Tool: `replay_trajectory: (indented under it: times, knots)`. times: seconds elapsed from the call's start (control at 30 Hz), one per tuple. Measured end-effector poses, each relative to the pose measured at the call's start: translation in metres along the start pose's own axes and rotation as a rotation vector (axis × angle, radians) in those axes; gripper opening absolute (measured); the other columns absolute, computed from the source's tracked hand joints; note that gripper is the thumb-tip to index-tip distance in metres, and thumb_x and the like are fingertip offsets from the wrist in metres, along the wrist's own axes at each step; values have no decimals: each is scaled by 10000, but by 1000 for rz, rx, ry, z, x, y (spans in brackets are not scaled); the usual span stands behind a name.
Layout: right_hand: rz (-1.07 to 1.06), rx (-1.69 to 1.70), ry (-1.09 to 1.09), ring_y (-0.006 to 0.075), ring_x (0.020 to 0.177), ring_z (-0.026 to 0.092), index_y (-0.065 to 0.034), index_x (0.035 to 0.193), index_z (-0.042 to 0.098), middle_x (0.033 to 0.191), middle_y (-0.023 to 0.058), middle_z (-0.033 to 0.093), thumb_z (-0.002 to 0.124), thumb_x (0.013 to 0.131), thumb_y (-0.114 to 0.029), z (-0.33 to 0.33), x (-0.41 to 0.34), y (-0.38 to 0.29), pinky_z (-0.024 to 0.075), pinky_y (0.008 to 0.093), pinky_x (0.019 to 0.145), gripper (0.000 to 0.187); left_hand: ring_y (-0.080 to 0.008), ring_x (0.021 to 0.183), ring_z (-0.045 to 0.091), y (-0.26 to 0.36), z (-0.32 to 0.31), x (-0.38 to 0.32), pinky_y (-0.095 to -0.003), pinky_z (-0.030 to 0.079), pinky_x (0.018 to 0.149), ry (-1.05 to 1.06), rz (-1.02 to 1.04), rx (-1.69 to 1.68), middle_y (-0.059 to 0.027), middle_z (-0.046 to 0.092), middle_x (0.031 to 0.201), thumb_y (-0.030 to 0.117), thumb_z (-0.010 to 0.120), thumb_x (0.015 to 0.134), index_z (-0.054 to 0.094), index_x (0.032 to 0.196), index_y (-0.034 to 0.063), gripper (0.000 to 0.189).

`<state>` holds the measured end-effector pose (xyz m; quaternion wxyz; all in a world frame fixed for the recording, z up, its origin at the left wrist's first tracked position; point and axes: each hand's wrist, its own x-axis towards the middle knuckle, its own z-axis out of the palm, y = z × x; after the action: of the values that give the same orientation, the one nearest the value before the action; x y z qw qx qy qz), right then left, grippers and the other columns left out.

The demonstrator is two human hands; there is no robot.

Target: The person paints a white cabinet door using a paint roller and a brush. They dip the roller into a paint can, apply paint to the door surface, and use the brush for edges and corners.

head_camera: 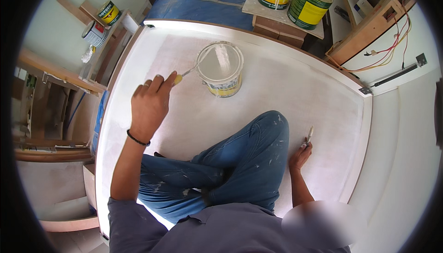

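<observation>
My left hand point(150, 106) grips the yellow handle point(177, 79) of a small paint roller. Its wire frame crosses the near-left rim of an open paint can point(224, 88), and its white roller sleeve point(222, 58) is inside the can's mouth. Off-white paint coats the can's rim, and its yellow label is smeared. On the other side, beyond my bent knee, my right hand point(301, 157) holds a paintbrush point(310, 133) with pale, paint-covered bristles. The can stands on a broad white-painted panel point(277, 87), where I sit with crossed legs.
Two paint cans point(309, 5) stand on a board point(249, 4) beyond the panel's far edge. Blue sheeting point(207, 4) lies beside them. More cans point(109, 12) sit on a ledge at left. Loose wires point(394, 45) and a gas strut point(396, 75) are at right.
</observation>
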<state>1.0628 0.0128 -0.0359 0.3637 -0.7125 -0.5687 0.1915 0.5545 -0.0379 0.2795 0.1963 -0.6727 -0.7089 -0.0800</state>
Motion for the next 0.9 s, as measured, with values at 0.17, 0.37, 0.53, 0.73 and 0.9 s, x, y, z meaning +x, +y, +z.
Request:
replay_trajectory:
  times: [0.17,0.37,0.53,0.73,0.9]
  knots:
    - [-26,-8,-9,412,1263,491,-7,1407,516,1348,225,590,424,1097,-235,0,0,-6,391,496,1084,396,-236,785,643,-3,62,-61,-384,512,687,31,-134,-87,-53,647,961,95,719,949,703,1337,122,389]
    - [1,-19,-14,413,1284,491,-2,1418,511,1358,229,597,405,1091,-179,0,0,-16,392,497,1089,387,-269,890,683,-3,100,-73,-408,526,732,-43,-231,-163,-76,677,1027,129,695,980,646,1265,105,290]
    - [-45,-7,10,398,1278,508,-3,1409,523,1374,225,611,404,1093,-181,0,0,-11,395,483,1086,382,-310,882,703,-1,96,-71,-432,548,718,-4,-337,-375,-100,720,1017,162,684,996,627,1201,78,229]
    - [3,100,15,394,1218,579,-7,1355,565,1336,214,647,386,1112,-196,-2,6,-11,429,466,1054,357,-237,752,672,-6,69,-72,-370,530,659,-70,-582,-660,-82,704,903,218,703,1008,618,1210,42,281]
    - [84,216,71,368,1235,595,-5,1313,583,1297,201,661,363,1130,-226,-5,9,-20,424,449,1073,361,-72,622,506,-14,46,-67,-242,410,551,-276,-837,-1367,9,580,787,303,701,1034,622,1233,64,321]
